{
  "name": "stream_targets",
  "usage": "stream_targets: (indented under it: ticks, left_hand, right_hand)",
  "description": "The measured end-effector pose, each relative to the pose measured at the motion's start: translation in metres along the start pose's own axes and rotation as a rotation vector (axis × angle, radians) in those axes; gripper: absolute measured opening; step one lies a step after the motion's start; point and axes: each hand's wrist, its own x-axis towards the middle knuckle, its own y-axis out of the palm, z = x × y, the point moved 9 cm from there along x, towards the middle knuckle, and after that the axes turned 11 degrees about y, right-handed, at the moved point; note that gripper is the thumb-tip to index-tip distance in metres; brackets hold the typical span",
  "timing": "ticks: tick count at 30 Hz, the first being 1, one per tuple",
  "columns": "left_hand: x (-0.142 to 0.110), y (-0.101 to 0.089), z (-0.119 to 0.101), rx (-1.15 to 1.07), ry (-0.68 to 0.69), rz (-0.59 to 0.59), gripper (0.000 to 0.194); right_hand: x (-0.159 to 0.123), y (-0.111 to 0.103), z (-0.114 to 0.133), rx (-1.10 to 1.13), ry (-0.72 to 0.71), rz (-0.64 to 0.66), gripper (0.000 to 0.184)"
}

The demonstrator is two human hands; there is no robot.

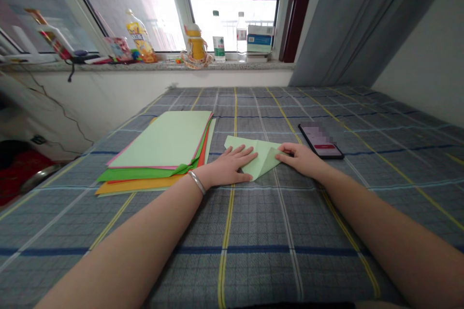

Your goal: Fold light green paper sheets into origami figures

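Observation:
A pale green folded sheet of paper (261, 157) lies on the checked cloth, with creases and a narrowed lower point. My left hand (232, 164) rests on its left part, fingers stretched out and pressing it flat; a silver bangle circles that wrist. At the paper's right corner, my right hand (295, 157) pinches the edge between thumb and fingers. Left of my left hand is a stack of coloured paper (163, 140), pale green on top with pink, green, orange and yellow edges below.
A phone (321, 141) with a lit screen lies beyond my right hand. Grey plaid cloth (261, 231) covers the surface. On the windowsill at the back stand an orange drink bottle (140, 38), a yellow cup (195, 43), clear bottles (241, 34) and boxes (260, 38).

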Motion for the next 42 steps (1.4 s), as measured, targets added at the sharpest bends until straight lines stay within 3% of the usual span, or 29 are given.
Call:
stream_targets:
  ticks: [6,12,18,29,42]
  left_hand:
    - [0.001,0.001,0.005,-0.061,0.031,-0.033,0.073]
    - [0.003,0.001,0.006,-0.107,-0.040,-0.025,0.066]
    - [0.006,0.008,0.008,-0.010,-0.113,-0.073,0.084]
    - [0.008,0.010,0.009,0.022,-0.109,-0.061,0.073]
    - [0.006,0.011,0.007,0.061,-0.089,-0.061,0.078]
  right_hand:
    - [0.013,0.006,0.004,-0.080,0.034,-0.103,0.021]
    - [0.015,0.010,0.009,-0.181,0.018,-0.155,0.019]
    - [0.014,0.016,0.015,-0.345,-0.015,-0.197,0.022]
    - [0.022,0.028,0.015,-0.533,-0.008,-0.168,0.024]
    - [0.022,0.027,0.015,-0.524,0.002,-0.185,0.025]
